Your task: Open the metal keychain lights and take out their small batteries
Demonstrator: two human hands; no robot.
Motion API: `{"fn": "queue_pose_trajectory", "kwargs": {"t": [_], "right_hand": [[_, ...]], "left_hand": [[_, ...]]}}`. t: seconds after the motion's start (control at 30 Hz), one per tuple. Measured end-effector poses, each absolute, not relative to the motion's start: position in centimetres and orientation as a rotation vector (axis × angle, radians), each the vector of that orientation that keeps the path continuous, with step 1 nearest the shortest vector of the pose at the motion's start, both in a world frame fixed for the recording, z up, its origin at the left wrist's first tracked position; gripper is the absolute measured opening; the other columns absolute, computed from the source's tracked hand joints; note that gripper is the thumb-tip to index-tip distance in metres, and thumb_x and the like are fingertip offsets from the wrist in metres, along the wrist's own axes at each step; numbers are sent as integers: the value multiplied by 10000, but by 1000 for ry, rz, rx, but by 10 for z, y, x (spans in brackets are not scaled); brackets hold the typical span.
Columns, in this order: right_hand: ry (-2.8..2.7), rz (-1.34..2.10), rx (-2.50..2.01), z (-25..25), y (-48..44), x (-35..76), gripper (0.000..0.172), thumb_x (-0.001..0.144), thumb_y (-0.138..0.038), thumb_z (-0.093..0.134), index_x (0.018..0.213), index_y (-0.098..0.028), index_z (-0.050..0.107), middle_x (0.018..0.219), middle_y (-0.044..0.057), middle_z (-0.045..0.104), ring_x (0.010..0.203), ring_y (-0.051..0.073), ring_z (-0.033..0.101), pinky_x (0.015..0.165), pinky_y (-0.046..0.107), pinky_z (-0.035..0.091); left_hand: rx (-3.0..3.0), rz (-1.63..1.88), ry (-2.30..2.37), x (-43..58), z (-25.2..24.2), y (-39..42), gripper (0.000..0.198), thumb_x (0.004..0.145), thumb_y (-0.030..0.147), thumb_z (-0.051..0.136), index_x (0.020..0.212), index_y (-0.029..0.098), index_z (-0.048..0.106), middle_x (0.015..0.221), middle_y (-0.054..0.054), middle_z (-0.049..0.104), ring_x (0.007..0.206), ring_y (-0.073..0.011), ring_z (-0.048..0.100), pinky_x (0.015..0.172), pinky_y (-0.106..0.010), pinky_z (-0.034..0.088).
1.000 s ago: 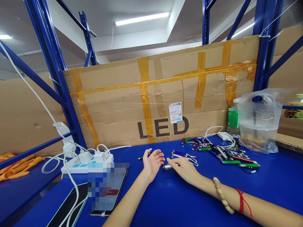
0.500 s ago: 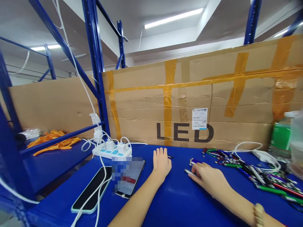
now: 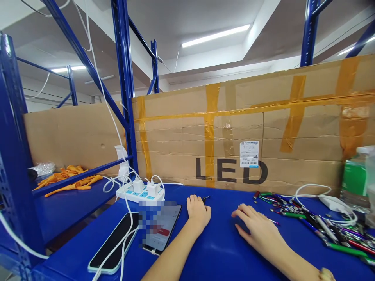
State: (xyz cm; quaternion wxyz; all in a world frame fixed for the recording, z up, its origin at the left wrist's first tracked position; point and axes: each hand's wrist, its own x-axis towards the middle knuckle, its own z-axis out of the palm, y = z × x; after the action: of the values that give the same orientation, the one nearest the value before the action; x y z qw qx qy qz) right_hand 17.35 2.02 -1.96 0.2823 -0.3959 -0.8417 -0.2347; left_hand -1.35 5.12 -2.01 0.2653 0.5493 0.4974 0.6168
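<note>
Left hand point(image 3: 199, 210) palm-down now, dark pen point(image 3: 206, 198) half-hidden

Matt blue tabletop point(image 3: 222, 251), creased cardboard box point(image 3: 175, 156) (shiny tape strips point(image 3: 209, 128)), glossy black phone point(image 3: 113, 244), plastic power strip point(image 3: 140, 194)

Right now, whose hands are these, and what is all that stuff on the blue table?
They belong to a person wearing a camera on the head, so you look down as that person does. The left hand and the right hand lie flat on the blue table, holding nothing that shows. Left of them lie a dark phone, a lit phone and a power strip. To the right is a heap of coloured pens, and behind stands a cardboard box marked LED.
</note>
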Motion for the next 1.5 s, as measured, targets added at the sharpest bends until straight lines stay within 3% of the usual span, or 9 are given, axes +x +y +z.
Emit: {"fn": "queue_pose_trajectory", "kwargs": {"t": [0.23, 0.4, 0.6, 0.73, 0.8, 0.9, 1.3, 1.5], "right_hand": [[-2348, -567, -901, -22, 17, 167, 279, 777, -202, 414, 1030, -264, 513, 954, 43, 578, 849, 175, 578, 711, 301, 472], [-2318, -568, -841, -23, 21, 166, 374, 782, -225, 417, 1153, -256, 448, 1083, 82, 543, 953, 202, 551, 780, 335, 453], [-2306, -597, -753, -21, 16, 163, 409, 808, -173, 382, 1209, -249, 411, 1130, 91, 533, 1029, 201, 519, 830, 351, 441], [-2238, -636, -739, -20, 15, 160, 404, 829, -218, 384, 1232, -220, 397, 1159, 110, 520, 1059, 214, 505, 837, 354, 444], [-2220, -648, -740, -18, 16, 161, 410, 841, -234, 367, 1250, -221, 379, 1167, 109, 521, 1059, 214, 510, 846, 361, 439], [-2246, -648, -708, -16, 17, 162, 442, 844, -230, 369, 1285, -234, 334, 1170, 92, 531, 1059, 201, 514, 845, 347, 443], [-2177, -289, -913, -24, 30, 160, 373, 837, -262, 379, 1205, -246, 440, 1080, 85, 563, 975, 192, 549, 785, 336, 466], [-2151, 24, -919, -16, 17, 155, 375, 829, -262, 416, 1201, -236, 455, 1159, 81, 531, 1073, 202, 487, 906, 376, 392]], "left_hand": [[1657, 1621, 1267, -5, -18, 47, 181, 584, 148, 551, 499, 216, 406, 618, -37, 401, 989, -326, 348, 971, -468, 46], [1765, 1564, 1035, 1, -12, 39, 213, 589, 173, 586, 432, 223, 451, 509, -16, 342, 876, -280, 367, 946, -416, 129], [1881, 1536, 947, 1, -7, 33, 334, 650, 259, 582, 366, 209, 414, 472, 7, 263, 611, -178, 326, 699, -274, 280], [1803, 1552, 1181, 7, -11, 39, 426, 758, 391, 449, 394, 185, 370, 471, 15, 292, 486, -118, 266, 532, -254, 198], [1656, 1541, 1268, 10, -15, 43, 497, 790, 472, 352, 391, 189, 267, 418, 25, 244, 440, -99, 211, 498, -261, 162], [1549, 1562, 1291, 14, -20, 49, 520, 774, 557, 316, 410, 193, 241, 401, 26, 243, 432, -92, 215, 477, -262, 147], [1428, 1553, 1369, 9, -25, 63, 511, 706, 592, 385, 408, 180, 339, 382, 31, 296, 395, -79, 296, 432, -232, 195], [1236, 1458, 1157, 12, -19, 54, 506, 573, 671, 446, 464, 192, 324, 367, 86, 214, 337, -37, 196, 376, -199, 148]]}}
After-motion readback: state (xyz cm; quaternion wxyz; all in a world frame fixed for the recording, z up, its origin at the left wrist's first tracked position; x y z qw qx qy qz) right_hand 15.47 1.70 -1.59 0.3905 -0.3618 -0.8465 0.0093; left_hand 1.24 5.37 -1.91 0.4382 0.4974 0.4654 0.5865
